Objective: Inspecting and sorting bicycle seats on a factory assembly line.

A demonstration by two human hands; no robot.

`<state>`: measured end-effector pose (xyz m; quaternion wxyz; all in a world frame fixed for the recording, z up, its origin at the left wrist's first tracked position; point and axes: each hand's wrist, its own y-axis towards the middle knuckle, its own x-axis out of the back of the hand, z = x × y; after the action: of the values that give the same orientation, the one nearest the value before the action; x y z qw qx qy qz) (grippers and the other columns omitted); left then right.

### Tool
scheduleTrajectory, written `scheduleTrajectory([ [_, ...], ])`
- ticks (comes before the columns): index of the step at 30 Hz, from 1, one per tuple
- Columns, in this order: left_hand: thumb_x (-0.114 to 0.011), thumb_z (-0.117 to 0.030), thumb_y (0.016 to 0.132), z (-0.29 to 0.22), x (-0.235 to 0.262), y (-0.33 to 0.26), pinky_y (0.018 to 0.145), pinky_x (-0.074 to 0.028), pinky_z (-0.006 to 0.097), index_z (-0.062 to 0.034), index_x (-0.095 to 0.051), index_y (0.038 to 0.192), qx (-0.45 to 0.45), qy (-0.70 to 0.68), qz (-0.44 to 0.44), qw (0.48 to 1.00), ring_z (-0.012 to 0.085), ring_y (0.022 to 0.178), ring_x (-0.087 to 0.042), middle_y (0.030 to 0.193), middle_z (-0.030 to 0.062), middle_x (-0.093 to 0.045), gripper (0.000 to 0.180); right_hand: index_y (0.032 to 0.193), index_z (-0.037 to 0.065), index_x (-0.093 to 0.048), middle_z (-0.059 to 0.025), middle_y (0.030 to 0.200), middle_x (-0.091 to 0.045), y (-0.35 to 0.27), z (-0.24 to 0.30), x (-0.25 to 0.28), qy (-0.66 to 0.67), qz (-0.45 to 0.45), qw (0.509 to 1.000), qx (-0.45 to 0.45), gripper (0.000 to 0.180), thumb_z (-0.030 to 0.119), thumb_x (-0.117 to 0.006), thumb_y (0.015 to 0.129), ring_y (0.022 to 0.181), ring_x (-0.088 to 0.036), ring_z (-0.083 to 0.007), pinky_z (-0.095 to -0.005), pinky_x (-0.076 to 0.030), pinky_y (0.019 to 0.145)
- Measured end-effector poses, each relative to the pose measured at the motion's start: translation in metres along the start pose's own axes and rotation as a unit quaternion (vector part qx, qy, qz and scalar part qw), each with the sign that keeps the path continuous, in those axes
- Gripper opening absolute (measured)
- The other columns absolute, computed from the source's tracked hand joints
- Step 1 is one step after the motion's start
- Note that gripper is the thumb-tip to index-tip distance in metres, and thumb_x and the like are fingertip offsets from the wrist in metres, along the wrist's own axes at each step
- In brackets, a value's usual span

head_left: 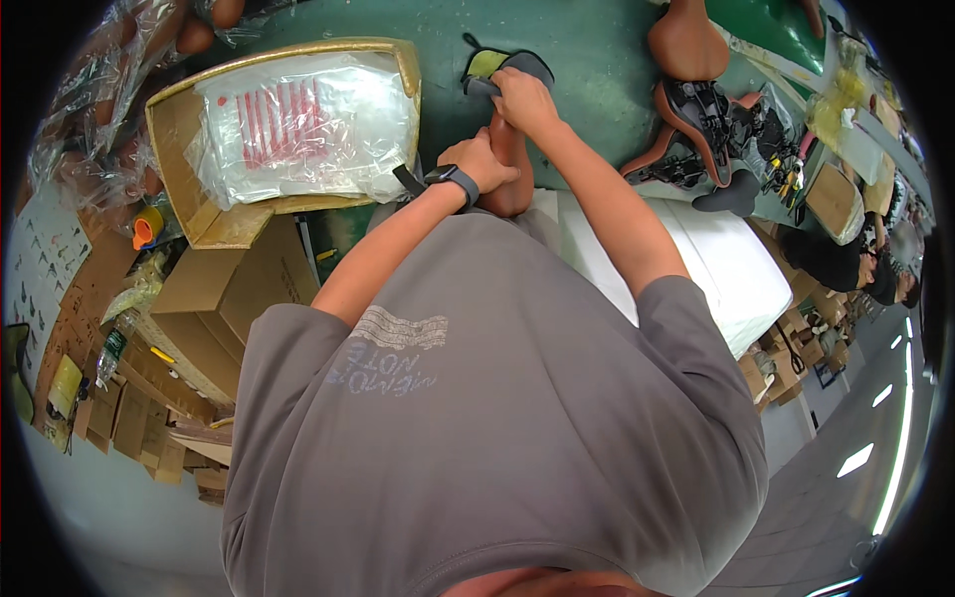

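Observation:
A brown bicycle saddle [511,169] rests against my lap at the bench edge, its narrow end pointing away from me. My left hand [479,163] wears a dark watch on its wrist and grips the saddle's left side, fingers curled. At the far end, my right hand [525,103] is closed on a dark grey and yellow-green fabric piece [485,64] with a small black loop. The hand partly covers this piece and the saddle's tip. Whether the fabric touches the saddle, I cannot tell.
An open carton [410,75] holding clear plastic bags stands on the green bench [597,60] at left. Plastic-wrapped brown saddles [99,119] lie beyond it. More saddles [688,45] and black parts lie at right, above a white block [721,264]. Other people [846,261] are farther right.

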<state>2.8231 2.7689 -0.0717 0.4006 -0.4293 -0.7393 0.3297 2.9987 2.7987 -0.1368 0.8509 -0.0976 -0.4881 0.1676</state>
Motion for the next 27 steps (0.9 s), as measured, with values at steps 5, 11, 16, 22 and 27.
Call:
scheduleTrajectory([
  [5, -0.088, -0.057, 0.075, 0.012, 0.006, -0.001, 0.099, -0.061, 0.049, -0.0008, -0.066, 0.138, 0.038, 0.005, -0.012, 0.999, 0.04, 0.114, -0.077, 0.123, 0.0208, -0.08, 0.087, 0.106, 0.003, -0.076, -0.0231, 0.11, -0.075, -0.017, 0.017, 0.015, 0.075, 0.165, 0.982, -0.056, 0.021, 0.015, -0.077, 0.09, 0.107, -0.072, -0.0467, -0.0569, -0.058, 0.092],
  [11, -0.09, -0.059, 0.073, -0.003, 0.008, -0.003, 0.095, -0.062, 0.048, 0.0021, -0.071, 0.127, 0.004, 0.008, -0.032, 0.999, 0.0396, 0.108, -0.079, 0.117, 0.0256, -0.08, 0.083, 0.101, 0.001, -0.075, -0.0278, 0.108, -0.074, 0.002, -0.025, 0.007, 0.035, 0.009, 0.999, -0.019, 0.02, 0.017, -0.074, 0.09, 0.099, -0.07, -0.0507, -0.057, -0.058, 0.088],
  [16, -0.089, -0.057, 0.075, 0.009, 0.018, -0.008, 0.097, -0.062, 0.047, 0.0015, -0.074, 0.125, -0.005, -0.011, -0.008, 1.0, 0.0391, 0.11, -0.079, 0.118, 0.0233, -0.081, 0.079, 0.101, 0.001, -0.076, -0.0271, 0.107, -0.075, 0.01, -0.015, 0.007, 0.0, 0.128, 0.991, -0.036, 0.022, 0.019, -0.077, 0.089, 0.103, -0.071, -0.0495, -0.0575, -0.058, 0.091],
  [22, -0.089, -0.055, 0.075, 0.005, 0.017, -0.001, 0.097, -0.062, 0.048, 0.0018, -0.076, 0.123, -0.01, -0.007, -0.016, 1.0, 0.0394, 0.11, -0.079, 0.116, 0.0235, -0.081, 0.076, 0.105, 0.001, -0.077, -0.0247, 0.11, -0.077, 0.013, -0.026, 0.016, 0.002, 0.09, 0.996, 0.014, 0.026, 0.023, -0.078, 0.091, 0.104, -0.072, -0.0492, -0.0579, -0.059, 0.091],
  [27, -0.089, -0.047, 0.074, 0.006, 0.022, -0.005, 0.099, -0.062, 0.047, -0.0011, -0.075, 0.124, -0.007, -0.016, -0.009, 1.0, 0.0381, 0.112, -0.078, 0.119, 0.0228, -0.081, 0.069, 0.101, 0.0, -0.076, -0.0259, 0.106, -0.076, 0.008, -0.023, 0.013, -0.023, 0.101, 0.995, -0.003, 0.025, 0.021, -0.078, 0.089, 0.102, -0.072, -0.0495, -0.0563, -0.06, 0.091],
])
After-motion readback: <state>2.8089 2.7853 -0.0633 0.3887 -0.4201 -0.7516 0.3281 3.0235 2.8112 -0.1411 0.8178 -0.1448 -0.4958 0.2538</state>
